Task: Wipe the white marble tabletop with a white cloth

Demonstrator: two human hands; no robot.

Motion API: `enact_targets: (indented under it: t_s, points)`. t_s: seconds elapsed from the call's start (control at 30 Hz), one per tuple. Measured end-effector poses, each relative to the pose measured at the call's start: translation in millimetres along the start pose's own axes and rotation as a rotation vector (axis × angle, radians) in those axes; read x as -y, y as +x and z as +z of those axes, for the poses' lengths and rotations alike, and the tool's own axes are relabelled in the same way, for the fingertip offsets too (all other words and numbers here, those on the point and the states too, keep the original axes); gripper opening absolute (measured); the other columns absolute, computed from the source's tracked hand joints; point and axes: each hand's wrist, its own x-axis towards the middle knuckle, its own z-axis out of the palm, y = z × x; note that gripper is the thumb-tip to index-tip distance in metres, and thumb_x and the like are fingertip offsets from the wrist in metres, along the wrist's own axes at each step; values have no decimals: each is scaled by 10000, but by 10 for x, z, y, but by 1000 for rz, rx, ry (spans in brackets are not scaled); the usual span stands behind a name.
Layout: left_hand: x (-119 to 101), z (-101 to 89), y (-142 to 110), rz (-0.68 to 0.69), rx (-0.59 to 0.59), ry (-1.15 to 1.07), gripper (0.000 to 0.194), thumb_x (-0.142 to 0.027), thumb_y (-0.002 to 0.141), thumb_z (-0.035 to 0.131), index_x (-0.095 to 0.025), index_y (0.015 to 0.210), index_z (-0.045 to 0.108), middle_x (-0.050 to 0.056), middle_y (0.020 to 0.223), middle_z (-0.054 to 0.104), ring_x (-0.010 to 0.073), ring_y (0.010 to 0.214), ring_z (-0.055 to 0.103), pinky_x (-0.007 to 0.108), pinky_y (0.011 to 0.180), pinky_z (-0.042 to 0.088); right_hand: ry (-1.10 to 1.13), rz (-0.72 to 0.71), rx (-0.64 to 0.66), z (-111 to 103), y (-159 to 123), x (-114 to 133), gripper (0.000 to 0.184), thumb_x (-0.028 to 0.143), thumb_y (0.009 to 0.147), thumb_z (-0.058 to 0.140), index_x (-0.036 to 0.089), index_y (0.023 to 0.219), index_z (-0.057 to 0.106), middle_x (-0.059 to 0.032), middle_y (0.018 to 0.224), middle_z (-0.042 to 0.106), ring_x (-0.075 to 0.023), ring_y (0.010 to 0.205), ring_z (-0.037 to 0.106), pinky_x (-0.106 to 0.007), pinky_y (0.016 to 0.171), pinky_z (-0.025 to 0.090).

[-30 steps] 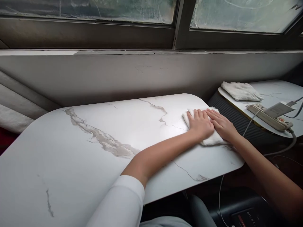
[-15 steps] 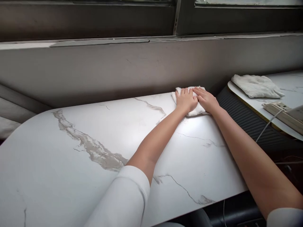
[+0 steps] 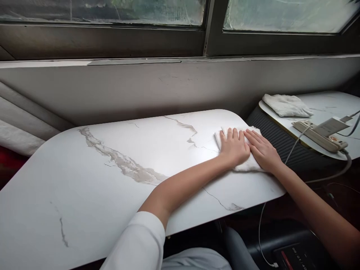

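Observation:
A white folded cloth [image 3: 248, 165] lies on the right end of a white marble-patterned tabletop [image 3: 126, 210]. My left hand [image 3: 234, 146] presses flat on the cloth's left part, fingers stretched forward. Beside it, my right hand [image 3: 262, 150] rests flat on the right part, its fingers extended and its fingertips close to the left hand. Much of the cloth is covered by the two hands. Neither hand is closed around it.
On a second marble-patterned table [image 3: 317, 105] at the right lie another white cloth [image 3: 287, 105] and a power strip [image 3: 320, 137] with a plugged-in adapter and cables. A wall and window [image 3: 157, 13] stand behind. Below right, a device with a timer display [image 3: 295, 257] has a cable attached.
Both hands and the cloth under them have slid from the table's back right corner toward me. The view has shifted, showing more window and more of the right-hand table.

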Motion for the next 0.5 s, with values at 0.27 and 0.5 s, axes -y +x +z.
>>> enact_targets:
  t_s: [0.27, 0.5]
  points:
    - [-139, -168, -824, 109, 83, -7, 564, -356, 957, 208, -121, 1459, 313, 110, 1536, 305, 285, 1428, 208, 559, 1151, 139, -28, 46, -36, -217, -822, 598, 546, 305, 955, 244, 244, 1496, 283, -65, 1486, 401, -271, 1371, 350, -529, 1093, 336]
    - [211, -344, -1113, 115, 89, -19, 568, -341, 958, 227, -85, 1457, 316, 141, 1533, 297, 297, 1429, 203, 561, 1156, 130, -46, 26, 0, -176, -759, 1102, 576, 276, 942, 245, 234, 1516, 222, -68, 1497, 378, -258, 1388, 319, -521, 1093, 334]
